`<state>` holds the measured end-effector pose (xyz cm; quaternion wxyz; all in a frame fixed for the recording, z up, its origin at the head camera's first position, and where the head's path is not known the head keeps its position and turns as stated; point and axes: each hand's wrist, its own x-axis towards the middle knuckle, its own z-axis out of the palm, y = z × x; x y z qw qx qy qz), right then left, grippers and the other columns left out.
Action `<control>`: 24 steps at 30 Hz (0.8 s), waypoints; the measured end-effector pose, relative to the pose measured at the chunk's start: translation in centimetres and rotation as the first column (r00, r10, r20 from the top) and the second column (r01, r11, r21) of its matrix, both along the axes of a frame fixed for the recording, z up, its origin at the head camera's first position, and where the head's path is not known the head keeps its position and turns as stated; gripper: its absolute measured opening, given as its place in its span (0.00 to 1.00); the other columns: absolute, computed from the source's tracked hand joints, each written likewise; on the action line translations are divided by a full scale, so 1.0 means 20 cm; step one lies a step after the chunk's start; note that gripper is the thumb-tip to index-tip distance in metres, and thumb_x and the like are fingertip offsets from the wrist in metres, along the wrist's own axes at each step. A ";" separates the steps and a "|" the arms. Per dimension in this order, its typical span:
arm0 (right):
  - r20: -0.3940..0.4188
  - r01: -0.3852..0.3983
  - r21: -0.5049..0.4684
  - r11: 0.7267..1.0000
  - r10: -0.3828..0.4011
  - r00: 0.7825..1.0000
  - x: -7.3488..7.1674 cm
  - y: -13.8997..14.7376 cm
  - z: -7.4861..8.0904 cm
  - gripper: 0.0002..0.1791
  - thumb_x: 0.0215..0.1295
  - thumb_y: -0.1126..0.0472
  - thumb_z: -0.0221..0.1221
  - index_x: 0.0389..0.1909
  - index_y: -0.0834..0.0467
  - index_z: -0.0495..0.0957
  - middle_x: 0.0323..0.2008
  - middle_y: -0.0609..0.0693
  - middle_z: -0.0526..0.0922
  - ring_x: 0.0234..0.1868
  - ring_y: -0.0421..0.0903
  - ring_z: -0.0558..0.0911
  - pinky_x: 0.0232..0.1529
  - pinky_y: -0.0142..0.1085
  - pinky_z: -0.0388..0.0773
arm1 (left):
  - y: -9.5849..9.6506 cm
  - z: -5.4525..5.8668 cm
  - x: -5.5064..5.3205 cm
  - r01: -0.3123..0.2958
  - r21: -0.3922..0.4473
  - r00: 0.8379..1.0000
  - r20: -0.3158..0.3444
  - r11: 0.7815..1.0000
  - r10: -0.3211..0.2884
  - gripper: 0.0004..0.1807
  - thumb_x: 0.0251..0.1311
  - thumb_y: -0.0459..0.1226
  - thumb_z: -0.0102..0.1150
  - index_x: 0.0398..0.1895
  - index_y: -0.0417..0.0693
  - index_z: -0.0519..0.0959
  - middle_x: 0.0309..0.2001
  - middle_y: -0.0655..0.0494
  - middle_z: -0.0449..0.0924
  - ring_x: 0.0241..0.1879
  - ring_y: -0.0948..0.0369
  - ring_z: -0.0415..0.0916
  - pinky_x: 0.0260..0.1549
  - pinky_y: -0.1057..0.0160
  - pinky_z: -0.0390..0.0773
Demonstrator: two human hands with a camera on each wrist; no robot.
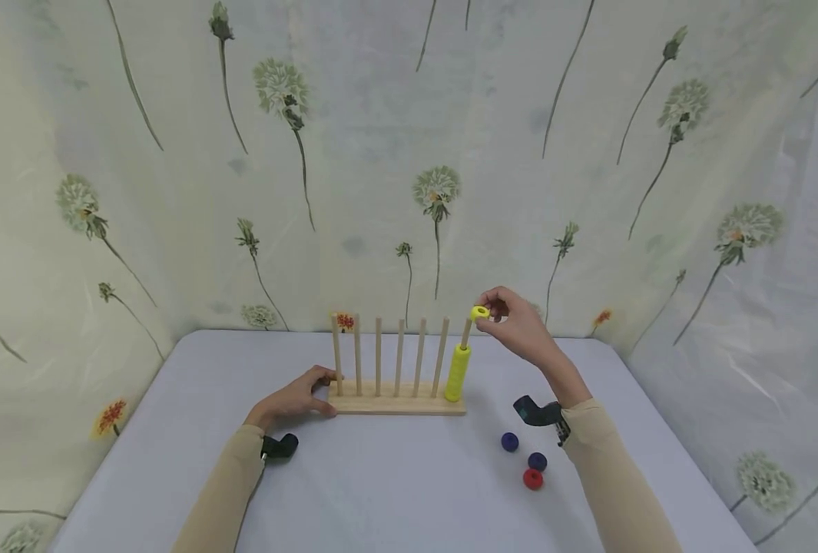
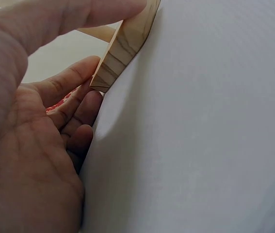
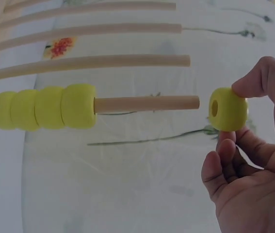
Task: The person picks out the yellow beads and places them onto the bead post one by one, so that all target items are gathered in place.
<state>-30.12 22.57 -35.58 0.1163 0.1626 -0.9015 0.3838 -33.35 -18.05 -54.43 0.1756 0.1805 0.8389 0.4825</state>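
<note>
My right hand (image 1: 521, 332) pinches a yellow bead (image 3: 232, 111) between thumb and fingers. In the right wrist view, the bead's hole faces the tip of the end peg (image 3: 149, 104), with a small gap between them. Several yellow beads (image 1: 458, 373) are stacked on that peg, whose upper part is bare. It is the rightmost in a row on a wooden peg rack (image 1: 398, 407); the other pegs carry no beads. At the rack's left end, my left hand (image 1: 299, 394) grips the base (image 2: 125, 46), thumb on one side and fingers on the other.
Two dark blue beads, one nearer the rack (image 1: 510, 442) and one further right (image 1: 537, 461), lie on the white table (image 1: 395, 491). A red bead (image 1: 533, 479) lies beside the second. Flower-patterned sheeting (image 1: 353, 192) stands behind the table and along both sides.
</note>
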 end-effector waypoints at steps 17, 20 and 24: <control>0.065 -0.041 0.046 0.998 0.038 0.997 -0.07 -0.04 -0.02 0.15 0.59 0.61 0.62 0.46 0.59 0.73 0.38 0.52 0.75 0.37 0.48 0.71 0.37 0.35 0.71 | 0.01 0.02 0.00 0.003 0.004 1.000 -0.009 1.000 -0.003 0.39 0.44 0.40 0.76 0.61 0.45 0.68 0.61 0.46 0.66 0.61 0.50 0.62 0.65 0.44 0.57; 0.074 -0.046 0.053 0.998 0.042 0.996 -0.07 -0.04 -0.04 0.15 0.59 0.60 0.62 0.46 0.59 0.73 0.39 0.55 0.75 0.37 0.48 0.70 0.37 0.36 0.70 | 0.01 0.01 0.00 0.002 0.002 1.000 -0.008 1.000 -0.002 0.39 0.44 0.39 0.76 0.61 0.45 0.68 0.61 0.46 0.66 0.61 0.51 0.62 0.64 0.45 0.58; 0.085 -0.047 0.066 0.997 0.041 0.996 -0.07 -0.04 -0.06 0.16 0.59 0.59 0.61 0.47 0.60 0.74 0.41 0.59 0.76 0.37 0.48 0.70 0.38 0.37 0.70 | 0.00 -0.01 -0.01 -0.004 0.002 1.000 0.006 1.000 0.004 0.40 0.42 0.40 0.77 0.61 0.46 0.68 0.60 0.47 0.66 0.60 0.51 0.62 0.64 0.45 0.58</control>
